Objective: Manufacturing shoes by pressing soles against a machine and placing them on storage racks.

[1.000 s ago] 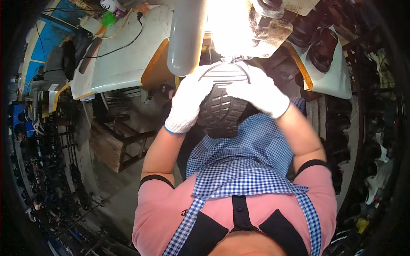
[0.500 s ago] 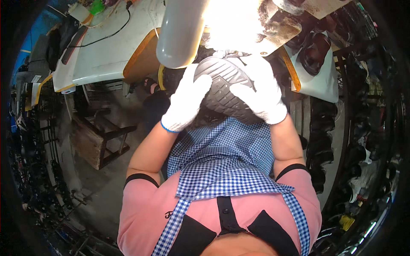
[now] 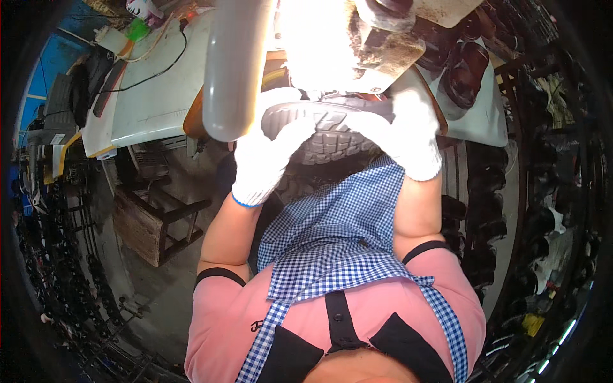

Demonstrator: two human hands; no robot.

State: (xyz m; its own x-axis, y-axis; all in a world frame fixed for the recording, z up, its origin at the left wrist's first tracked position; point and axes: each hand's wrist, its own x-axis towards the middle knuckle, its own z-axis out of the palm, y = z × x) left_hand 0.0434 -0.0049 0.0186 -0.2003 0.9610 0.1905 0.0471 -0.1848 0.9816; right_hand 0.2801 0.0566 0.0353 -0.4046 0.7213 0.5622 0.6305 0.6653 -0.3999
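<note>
A dark grey shoe (image 3: 325,139) with a deeply ridged sole is held between both hands, just under the head of a machine (image 3: 386,60). Its tread faces me. My left hand (image 3: 268,150), in a white knit glove with a blue cuff edge, grips one end of the shoe, thumb on the sole. My right hand (image 3: 405,137), in a white glove too, grips the other end with its thumb laid along the sole. The shoe's far side touches or nearly touches the machine's lower part; glare hides which. The fingers behind the shoe are out of sight.
A thick grey tube-shaped lamp housing (image 3: 235,70) hangs close by my left hand. White worktops (image 3: 159,96) flank the machine, and a dark brown shoe (image 3: 465,75) stands on the right one. A wooden stool (image 3: 143,223) is on the floor at left. Racks of dark shoes (image 3: 485,210) line the right.
The shoe has tilted, so its sole now looks flatter and more foreshortened. My hands have spread slightly apart. The whole view has shifted a little, with the lamp and machine appearing further left.
</note>
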